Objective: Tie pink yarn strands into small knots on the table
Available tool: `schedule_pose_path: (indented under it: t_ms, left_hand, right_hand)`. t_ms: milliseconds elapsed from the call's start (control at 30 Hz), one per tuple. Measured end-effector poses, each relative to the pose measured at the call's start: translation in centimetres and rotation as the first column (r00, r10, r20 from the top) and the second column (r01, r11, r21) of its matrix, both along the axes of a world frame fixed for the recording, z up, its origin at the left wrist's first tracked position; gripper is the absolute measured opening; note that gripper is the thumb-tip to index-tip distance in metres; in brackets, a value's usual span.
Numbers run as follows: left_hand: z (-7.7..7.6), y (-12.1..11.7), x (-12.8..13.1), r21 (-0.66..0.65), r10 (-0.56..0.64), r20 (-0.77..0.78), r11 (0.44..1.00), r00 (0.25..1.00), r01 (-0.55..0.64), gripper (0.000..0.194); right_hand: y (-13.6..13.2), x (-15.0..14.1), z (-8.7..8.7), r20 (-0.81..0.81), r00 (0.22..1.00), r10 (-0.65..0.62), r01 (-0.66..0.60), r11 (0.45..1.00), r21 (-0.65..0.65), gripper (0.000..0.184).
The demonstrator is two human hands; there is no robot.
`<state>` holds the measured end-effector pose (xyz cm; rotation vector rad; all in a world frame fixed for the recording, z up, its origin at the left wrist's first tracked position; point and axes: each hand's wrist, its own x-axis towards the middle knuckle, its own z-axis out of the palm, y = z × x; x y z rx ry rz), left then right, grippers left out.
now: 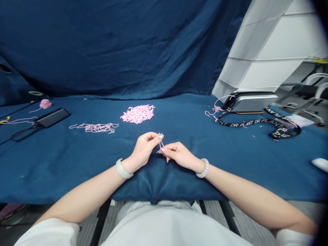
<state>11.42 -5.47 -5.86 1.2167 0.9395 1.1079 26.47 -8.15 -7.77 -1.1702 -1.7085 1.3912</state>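
Observation:
My left hand (146,146) pinches the upper end of a pink yarn strand (161,145) between thumb and fingertips. Just below and to the right, my right hand (179,154) grips the same strand, which runs doubled between the two hands. Both hands are raised over the front part of the blue cloth-covered table (77,160). Beyond them lies a heap of small pink yarn pieces (138,114). Left of the heap is a loose bundle of cut pink yarn lengths (98,127). How the yarn is looped inside my fingers is hidden.
At the left are a black power adapter (52,118) with cables and a small pink yarn ball (45,103). On the right are a silver ribbed case (253,101), a black lettered strap (241,123), some tangled pink yarn (215,110) and a white mouse-like object (320,164).

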Motion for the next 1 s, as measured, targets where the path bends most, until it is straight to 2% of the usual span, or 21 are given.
schedule_pose_path:
  t_ms: [267, 500, 700, 900, 967, 1000]
  left_hand:
    - [-0.1, 0.0, 0.0, -0.016, -0.049, 0.027, 0.999, 0.998, 0.049, 0.027]
    - [-0.3, 0.0, 0.0, -0.034, -0.021, 0.07, 0.999, 0.997, 0.023, 0.026]
    - [-0.2, -0.1, 0.0, -0.082, -0.003, 0.165, 0.996, 0.986, 0.017, 0.026]
    - [0.5, -0.3, -0.1, -0.139, -0.047, 0.285, 0.986, 0.957, 0.09, 0.021]
    - [0.8, -0.3, -0.2, -0.141, -0.067, 0.316, 0.983, 0.946, 0.116, 0.021]
    - [0.8, -0.2, -0.3, -0.131, -0.084, 0.323, 0.982, 0.942, 0.133, 0.021]
  right_hand:
    - [-0.1, -0.1, 0.4, -0.066, 0.997, -0.038, 0.039, 0.999, 0.007, 0.037]
    - [-0.3, -0.8, 0.4, -0.12, 0.992, -0.046, 0.048, 0.999, 0.009, 0.033]
    - [-0.4, -1.0, 0.2, 0.023, 1.0, -0.003, 0.003, 0.999, 0.039, 0.04]
    - [-0.2, -0.7, -0.1, 0.041, 0.999, 0.032, -0.033, 0.999, 0.013, 0.04]
    - [-0.2, -0.6, -0.1, 0.069, 0.997, 0.036, -0.04, 0.997, 0.061, 0.039]
    - [-0.2, -0.5, 0.0, 0.116, 0.993, 0.03, -0.044, 0.991, 0.124, 0.037]
